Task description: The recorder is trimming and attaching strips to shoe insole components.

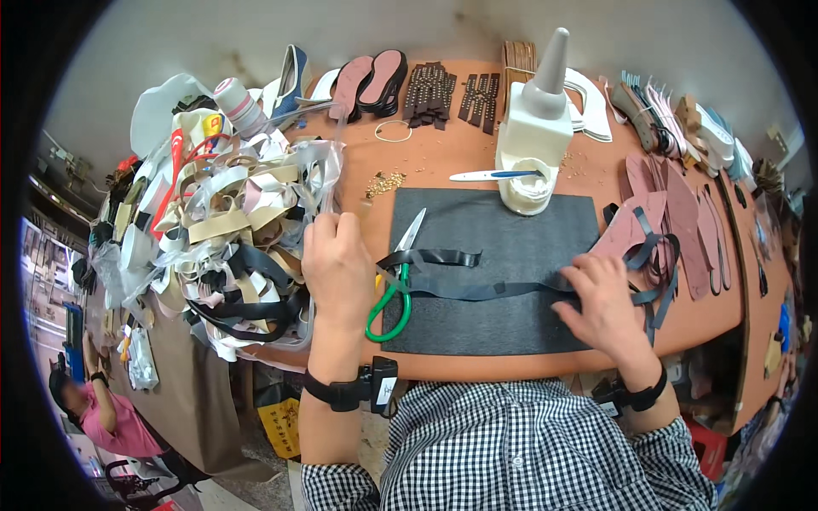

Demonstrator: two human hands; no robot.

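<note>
Head view: right hand [601,298] is loosely spread at the right end of the long dark strip [486,292] lying across the black cutting mat [503,328]; can't tell if the fingertips press on it. Left hand [338,264] is up beside the clear bin of scraps [309,332], knuckles bent, fingertips hidden, so no clue whether it's pinching anything.

What'd worry me: green-handled scissors [406,300] sit right by that strip's left end, blades pointing away from the body. A sideways tug might snag the strip on a handle and swing them round. Also, that open pot of white paste [532,201] sits at the mat's top edge, brush [490,176] lying across its mouth. One careless reach or flick of strip could probably knock the brush off and smear everything.
</note>
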